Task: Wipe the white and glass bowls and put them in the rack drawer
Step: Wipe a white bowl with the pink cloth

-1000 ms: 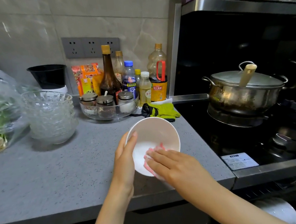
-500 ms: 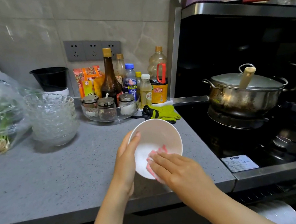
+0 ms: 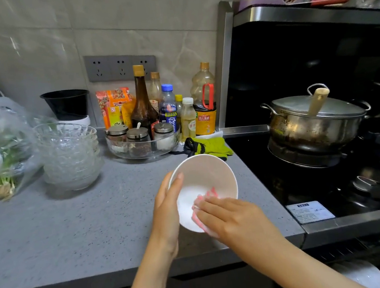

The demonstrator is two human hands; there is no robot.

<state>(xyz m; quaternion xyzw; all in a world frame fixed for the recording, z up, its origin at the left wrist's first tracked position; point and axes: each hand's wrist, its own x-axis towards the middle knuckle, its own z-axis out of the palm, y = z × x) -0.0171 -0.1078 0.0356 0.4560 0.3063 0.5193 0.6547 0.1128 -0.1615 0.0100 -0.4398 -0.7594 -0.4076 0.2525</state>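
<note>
One big grey countertop [image 3: 65, 237] fills most of the view, with a lidded steel pot [image 3: 310, 130] on the stove to its right. The stack of glass bowls [image 3: 69, 155] sits toward the counter's left. The white bowl [image 3: 206, 174] is over the front right part of the counter, tipped toward the camera. The left hand [image 3: 167, 211] grips its rim, thumb curled over the edge. The right hand [image 3: 235, 216] has pretty straight fingers, pressing a pink cloth [image 3: 206, 194] flat against the bowl's inside.

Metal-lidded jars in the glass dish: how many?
3, side by side in the glass dish: left jar, middle jar with a white spoon handle, right jar. Others could hide behind them.
</note>
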